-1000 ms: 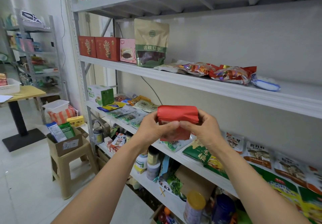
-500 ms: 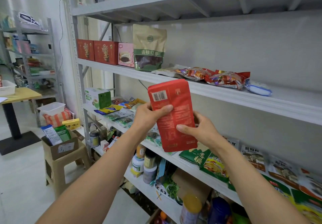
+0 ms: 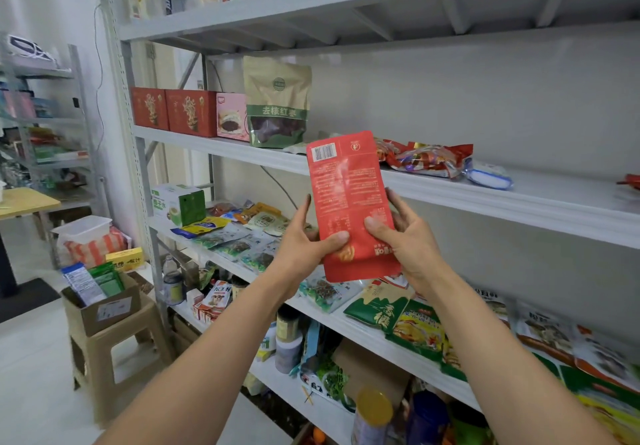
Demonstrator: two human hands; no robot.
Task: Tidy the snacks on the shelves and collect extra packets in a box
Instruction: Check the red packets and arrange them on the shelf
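Both forearms reach forward from the bottom edge. The left hand [image 3: 306, 242] grips the lower left edge of the red packet [image 3: 348, 198], thumb on the printed face, fingers curled behind. The right hand [image 3: 410, 249] holds the lower right edge the same way. The packet is upright and flat, barcode at top, back face toward the camera, in the air in front of the shelving and resting on no shelf. Change: the frame from one second ago shows it bunched and folded low between the hands; half a second ago it is opened out. Now it is smoothed to full length and raised, its top overlapping the rim of the middle shelf [image 3: 519, 204]. Reading: straightening looks done, placing not yet done. Just behind and below the hands, the lower shelf [image 3: 349, 330] carries flat packets, among them a green packet [image 3: 377, 306]. Farther back on the middle shelf a kraft pouch [image 3: 277, 105] stands upright and red-wrapped sweets [image 3: 427, 160] lie flat. Far left, the cardboard box [image 3: 104, 309] on a stool [image 3: 114, 358] already holds a few packets. It is well apart from the hands, so boxing this one would need a turn.
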